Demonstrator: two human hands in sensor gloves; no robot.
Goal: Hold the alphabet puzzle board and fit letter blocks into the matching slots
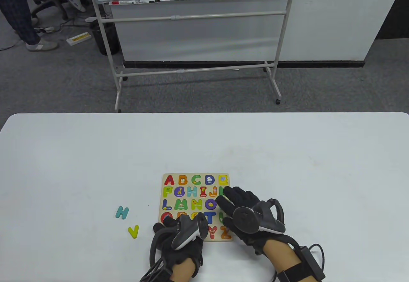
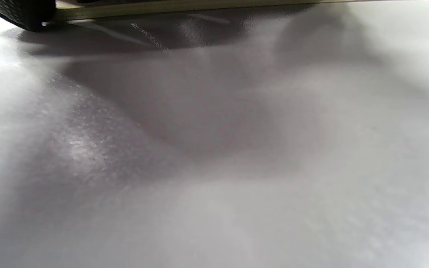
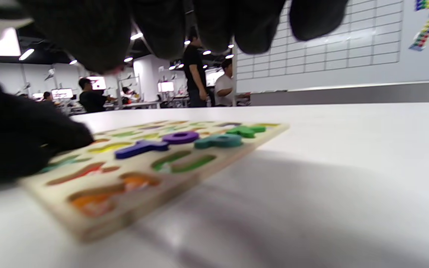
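Observation:
The wooden alphabet puzzle board [image 1: 195, 175] lies near the table's front edge, most slots filled with coloured letters. My left hand [image 1: 169, 223] holds the board's near-left corner; in the left wrist view one fingertip [image 2: 24, 15] touches the board's edge [image 2: 184, 6]. My right hand [image 1: 228, 199] is spread over the board's right side, with no block seen in it. In the right wrist view its fingers [image 3: 162, 26] hang above the board [image 3: 169, 178], which shows some unfilled slots. A teal H [image 1: 122, 212] and a yellow-green V [image 1: 133, 231] lie loose to the board's left.
The white table [image 1: 287, 154] extends far and to both sides of the board. A whiteboard on a wheeled stand [image 1: 191, 17] stands on the floor behind the table.

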